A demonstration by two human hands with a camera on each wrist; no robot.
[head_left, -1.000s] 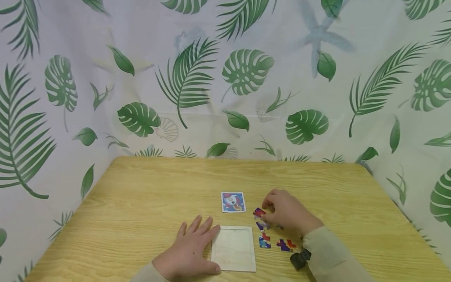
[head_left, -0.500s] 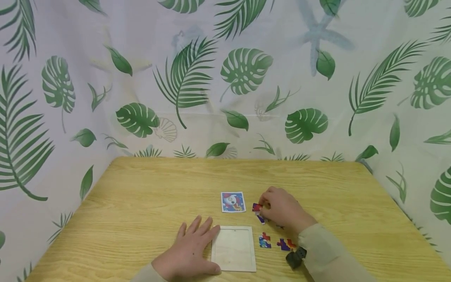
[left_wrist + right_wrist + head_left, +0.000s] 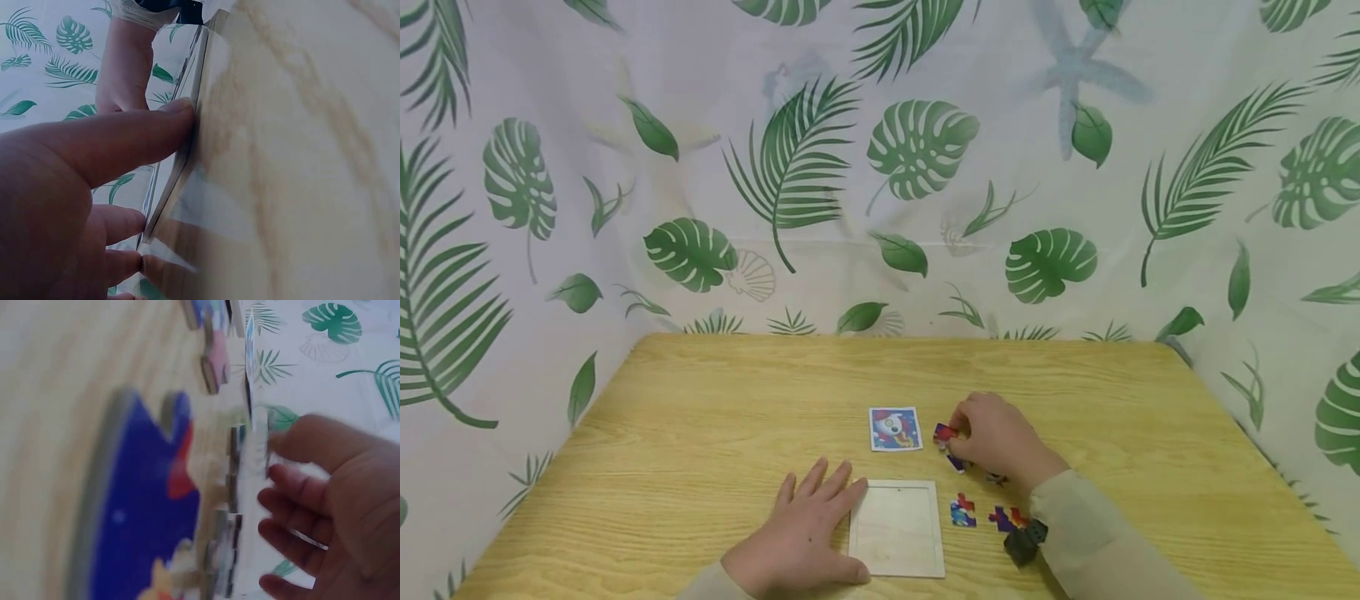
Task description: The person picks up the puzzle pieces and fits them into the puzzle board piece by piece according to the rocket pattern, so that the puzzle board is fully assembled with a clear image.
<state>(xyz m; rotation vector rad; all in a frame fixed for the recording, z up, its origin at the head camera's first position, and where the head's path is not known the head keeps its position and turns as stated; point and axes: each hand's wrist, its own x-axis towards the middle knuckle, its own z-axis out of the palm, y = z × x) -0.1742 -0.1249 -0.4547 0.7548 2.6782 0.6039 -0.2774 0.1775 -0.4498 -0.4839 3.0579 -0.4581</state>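
Observation:
My left hand [image 3: 805, 533] lies with fingers spread along the left edge of a shallow square wooden puzzle tray [image 3: 898, 529]. In the left wrist view its thumb [image 3: 178, 107] touches the tray's edge. Beyond the tray's upper right corner, my right hand [image 3: 1000, 433] pinches a red and purple jigsaw piece [image 3: 943, 432] between thumb and index finger. Other jigsaw pieces lie below that hand, among them a blue and red one [image 3: 963, 510] and a purple one [image 3: 1001, 520]. A dark blue piece [image 3: 150, 506] looms close in the right wrist view. My palm hides some pieces.
A small square picture card [image 3: 895, 429] with a white cartoon figure lies behind the tray. The wooden table [image 3: 737, 400] reaches back to a leaf-patterned cloth [image 3: 820, 275]. A black device [image 3: 1025, 543] sits at my right wrist.
My right hand has moved slightly away from me and to the left, and the red and purple jigsaw piece has moved with it. My left hand has stayed in place.

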